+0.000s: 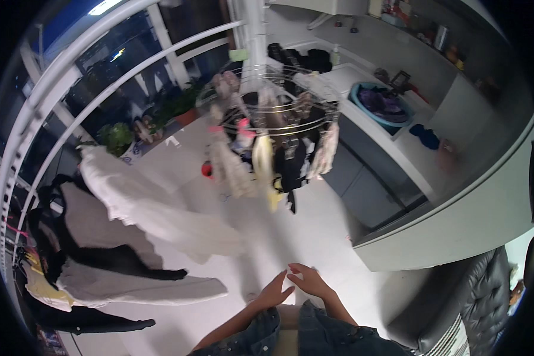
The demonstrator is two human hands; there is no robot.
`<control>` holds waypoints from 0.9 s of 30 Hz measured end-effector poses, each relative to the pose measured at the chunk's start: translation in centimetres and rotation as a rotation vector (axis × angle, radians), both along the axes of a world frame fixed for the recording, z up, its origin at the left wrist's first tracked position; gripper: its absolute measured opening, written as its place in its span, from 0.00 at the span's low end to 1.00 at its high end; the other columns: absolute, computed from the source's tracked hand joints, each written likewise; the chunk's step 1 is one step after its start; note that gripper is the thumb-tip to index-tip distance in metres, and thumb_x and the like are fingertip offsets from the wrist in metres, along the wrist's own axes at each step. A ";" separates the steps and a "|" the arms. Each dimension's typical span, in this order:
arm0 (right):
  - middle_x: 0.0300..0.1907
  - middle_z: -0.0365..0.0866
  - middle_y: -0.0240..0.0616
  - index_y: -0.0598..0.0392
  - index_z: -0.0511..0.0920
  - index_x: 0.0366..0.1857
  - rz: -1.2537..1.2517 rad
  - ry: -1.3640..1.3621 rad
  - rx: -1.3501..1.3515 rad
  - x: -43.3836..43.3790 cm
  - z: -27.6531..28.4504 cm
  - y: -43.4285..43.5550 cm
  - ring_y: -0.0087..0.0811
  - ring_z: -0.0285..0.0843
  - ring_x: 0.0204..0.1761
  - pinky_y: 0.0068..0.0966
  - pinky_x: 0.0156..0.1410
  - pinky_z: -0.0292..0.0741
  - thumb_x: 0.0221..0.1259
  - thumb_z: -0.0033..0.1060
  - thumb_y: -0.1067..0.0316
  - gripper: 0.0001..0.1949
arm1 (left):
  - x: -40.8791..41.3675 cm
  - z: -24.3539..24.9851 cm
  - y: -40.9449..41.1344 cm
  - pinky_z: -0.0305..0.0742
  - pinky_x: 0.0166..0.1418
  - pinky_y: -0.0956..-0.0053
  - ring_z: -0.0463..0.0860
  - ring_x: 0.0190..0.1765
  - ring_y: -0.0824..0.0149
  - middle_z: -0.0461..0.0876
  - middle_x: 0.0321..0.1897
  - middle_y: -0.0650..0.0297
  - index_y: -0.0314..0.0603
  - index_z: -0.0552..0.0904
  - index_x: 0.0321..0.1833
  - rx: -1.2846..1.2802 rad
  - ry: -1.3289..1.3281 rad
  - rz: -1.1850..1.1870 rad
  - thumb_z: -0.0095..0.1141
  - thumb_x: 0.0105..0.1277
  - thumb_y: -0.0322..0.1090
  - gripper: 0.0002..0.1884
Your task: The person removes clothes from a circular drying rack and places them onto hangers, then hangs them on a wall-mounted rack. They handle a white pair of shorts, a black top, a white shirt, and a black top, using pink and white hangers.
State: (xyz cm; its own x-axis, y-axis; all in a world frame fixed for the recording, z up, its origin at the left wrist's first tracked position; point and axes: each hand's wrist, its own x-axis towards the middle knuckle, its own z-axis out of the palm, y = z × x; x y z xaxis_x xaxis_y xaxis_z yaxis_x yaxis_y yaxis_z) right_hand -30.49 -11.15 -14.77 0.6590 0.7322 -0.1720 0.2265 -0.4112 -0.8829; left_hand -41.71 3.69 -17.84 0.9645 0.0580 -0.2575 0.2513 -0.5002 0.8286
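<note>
Low in the picture, my left hand (273, 291) and my right hand (310, 281) are held close together, fingers apart, with nothing in either. Ahead of them hangs a round metal clip hanger (289, 109) with small laundry on it. Among its pieces are a yellow cloth (263, 162), a black garment (293, 164) and a pale patterned one (325, 153); the yellow cloth is blurred. To the left, a white garment (147, 204) hangs from the drying rail, beside a grey garment with black edging (102, 218) and a light grey garment (138, 285).
White drying rails (129, 80) run along the windows. A blue basin (360, 107) of dark purple cloth sits on the right counter (420, 167), above grey cabinets (369, 182). Potted plants (115, 138) stand by the windows. A black tufted sofa (480, 293) is at lower right.
</note>
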 end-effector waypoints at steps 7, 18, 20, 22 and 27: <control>0.45 0.85 0.53 0.61 0.78 0.54 -0.282 -0.118 0.038 14.5 2.7 -11.4 0.46 0.85 0.47 0.34 0.52 0.79 0.65 0.61 0.64 0.17 | 19.6 2.3 -9.9 0.68 0.70 0.61 0.72 0.67 0.47 0.71 0.65 0.43 0.32 0.66 0.69 0.023 -0.244 -0.101 0.58 0.66 0.39 0.31; 0.45 0.86 0.49 0.61 0.79 0.52 -0.406 -0.038 0.174 33.3 3.4 -12.2 0.38 0.87 0.47 0.30 0.52 0.80 0.66 0.59 0.73 0.13 | 42.6 6.9 -11.1 0.70 0.68 0.62 0.74 0.65 0.50 0.70 0.66 0.46 0.35 0.65 0.70 -0.122 -0.453 -0.034 0.57 0.68 0.34 0.29; 0.44 0.86 0.49 0.62 0.79 0.52 -0.367 -0.052 0.201 37.8 3.3 -10.6 0.38 0.87 0.47 0.30 0.52 0.80 0.66 0.59 0.73 0.13 | 46.5 8.3 -9.7 0.71 0.67 0.62 0.75 0.64 0.50 0.70 0.65 0.47 0.37 0.65 0.70 -0.139 -0.454 0.040 0.56 0.69 0.34 0.28; 0.44 0.86 0.49 0.62 0.79 0.52 -0.325 -0.106 0.183 42.4 4.4 -8.4 0.38 0.87 0.47 0.30 0.51 0.80 0.66 0.59 0.72 0.13 | 50.5 10.3 -7.6 0.70 0.67 0.62 0.75 0.64 0.50 0.71 0.65 0.47 0.37 0.65 0.70 -0.105 -0.489 0.093 0.56 0.69 0.34 0.28; 0.42 0.85 0.48 0.59 0.79 0.52 -0.267 -0.237 0.249 55.2 6.4 -0.8 0.37 0.86 0.44 0.30 0.49 0.79 0.68 0.58 0.66 0.13 | 57.2 12.1 -1.9 0.70 0.66 0.63 0.75 0.65 0.51 0.71 0.65 0.47 0.35 0.65 0.70 -0.012 -0.562 0.246 0.57 0.69 0.33 0.28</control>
State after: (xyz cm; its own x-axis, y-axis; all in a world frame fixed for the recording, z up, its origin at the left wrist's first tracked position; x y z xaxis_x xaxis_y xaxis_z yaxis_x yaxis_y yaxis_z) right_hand 24.67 -11.96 -8.34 0.8310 0.5307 0.1671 0.3491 -0.2636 -0.8993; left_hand 15.45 1.76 -5.77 0.9117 0.2963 0.2846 -0.1190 -0.4726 0.8732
